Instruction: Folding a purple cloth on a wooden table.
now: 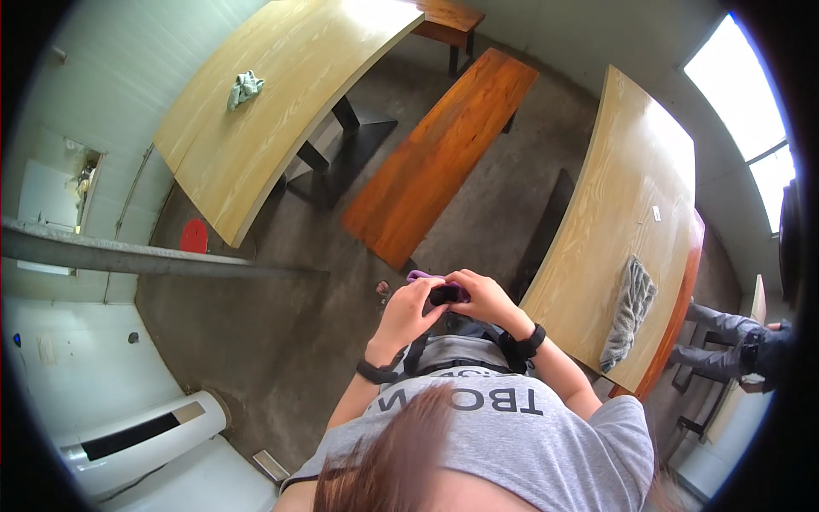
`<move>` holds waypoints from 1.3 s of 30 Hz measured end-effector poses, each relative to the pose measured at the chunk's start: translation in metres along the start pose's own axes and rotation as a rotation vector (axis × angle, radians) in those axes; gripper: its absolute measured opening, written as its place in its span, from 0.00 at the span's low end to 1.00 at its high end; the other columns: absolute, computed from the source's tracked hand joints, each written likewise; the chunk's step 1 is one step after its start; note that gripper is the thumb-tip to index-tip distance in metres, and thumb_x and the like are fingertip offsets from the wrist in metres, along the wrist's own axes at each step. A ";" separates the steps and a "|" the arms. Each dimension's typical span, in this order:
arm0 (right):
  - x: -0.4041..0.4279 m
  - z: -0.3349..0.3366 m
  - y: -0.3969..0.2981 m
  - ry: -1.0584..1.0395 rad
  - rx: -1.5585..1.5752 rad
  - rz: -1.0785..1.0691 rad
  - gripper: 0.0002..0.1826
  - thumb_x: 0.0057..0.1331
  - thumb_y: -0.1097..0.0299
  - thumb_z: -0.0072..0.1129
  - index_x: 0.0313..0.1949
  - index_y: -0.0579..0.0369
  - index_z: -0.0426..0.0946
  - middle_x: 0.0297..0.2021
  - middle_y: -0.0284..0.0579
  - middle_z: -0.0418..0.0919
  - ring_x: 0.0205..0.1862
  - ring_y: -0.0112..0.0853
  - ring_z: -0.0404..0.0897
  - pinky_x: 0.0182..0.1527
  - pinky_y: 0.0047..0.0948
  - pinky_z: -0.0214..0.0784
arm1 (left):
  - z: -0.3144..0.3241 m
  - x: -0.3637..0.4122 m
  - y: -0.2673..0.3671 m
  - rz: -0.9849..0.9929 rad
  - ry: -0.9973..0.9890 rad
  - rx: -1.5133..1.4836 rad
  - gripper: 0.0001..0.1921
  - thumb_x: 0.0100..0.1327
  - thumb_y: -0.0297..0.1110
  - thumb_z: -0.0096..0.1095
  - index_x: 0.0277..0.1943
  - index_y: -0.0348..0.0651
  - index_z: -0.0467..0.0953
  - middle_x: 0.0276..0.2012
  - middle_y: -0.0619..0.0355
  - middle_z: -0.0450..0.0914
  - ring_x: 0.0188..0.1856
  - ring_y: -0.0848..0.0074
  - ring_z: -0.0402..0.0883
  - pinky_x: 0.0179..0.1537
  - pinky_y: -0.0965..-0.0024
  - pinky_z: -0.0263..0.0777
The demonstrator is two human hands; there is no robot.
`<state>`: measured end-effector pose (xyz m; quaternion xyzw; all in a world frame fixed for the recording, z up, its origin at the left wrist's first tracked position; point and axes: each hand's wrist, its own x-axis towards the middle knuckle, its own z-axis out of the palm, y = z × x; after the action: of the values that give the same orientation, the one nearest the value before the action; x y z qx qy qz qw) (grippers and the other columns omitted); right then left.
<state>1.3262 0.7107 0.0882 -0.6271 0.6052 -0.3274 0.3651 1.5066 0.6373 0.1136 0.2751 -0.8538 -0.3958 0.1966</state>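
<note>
My left hand (407, 315) and my right hand (485, 298) meet in front of my waist. Between them they hold a small dark object (446, 294) with a purple part (419, 276) at its far side. Fingers cover much of it, so its exact kind cannot be told. Each wrist wears a black band. Closest to my right hand is the light wood-grain table (576, 288), with a grey cloth (630, 313) crumpled on it.
A reddish wooden bench (441, 160) stands ahead. A second wood-grain table (288, 96) carries a pale green cloth (244, 88). A metal bar (128, 253) and a white cylindrical unit (147, 432) are at left. Another person (736, 345) is at far right.
</note>
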 end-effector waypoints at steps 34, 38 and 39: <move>0.262 0.155 -0.106 0.200 -0.117 -0.042 0.19 0.52 0.71 0.65 0.44 0.53 0.71 0.41 0.48 0.74 0.41 0.45 0.77 0.42 0.35 0.71 | -0.237 -0.128 -0.205 -0.383 0.320 0.311 0.07 0.63 0.33 0.55 0.34 0.40 0.78 0.34 0.55 0.80 0.39 0.62 0.77 0.43 0.63 0.68; 0.284 0.147 -0.105 0.249 -0.151 -0.097 0.19 0.52 0.72 0.65 0.44 0.54 0.70 0.40 0.48 0.74 0.41 0.44 0.77 0.42 0.34 0.71 | -0.249 -0.119 -0.204 -0.375 0.317 0.230 0.09 0.61 0.37 0.58 0.35 0.40 0.79 0.35 0.55 0.81 0.41 0.62 0.78 0.44 0.62 0.68; 0.292 0.143 -0.104 0.261 -0.159 -0.121 0.19 0.52 0.72 0.64 0.44 0.54 0.70 0.40 0.48 0.74 0.40 0.45 0.77 0.42 0.34 0.72 | -0.252 -0.117 -0.203 -0.366 0.303 0.221 0.10 0.61 0.39 0.59 0.35 0.41 0.79 0.36 0.55 0.81 0.42 0.62 0.78 0.45 0.62 0.68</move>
<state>1.5174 0.4286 0.0937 -0.6414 0.6326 -0.3786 0.2123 1.8001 0.4583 0.0946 0.5008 -0.7888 -0.2833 0.2162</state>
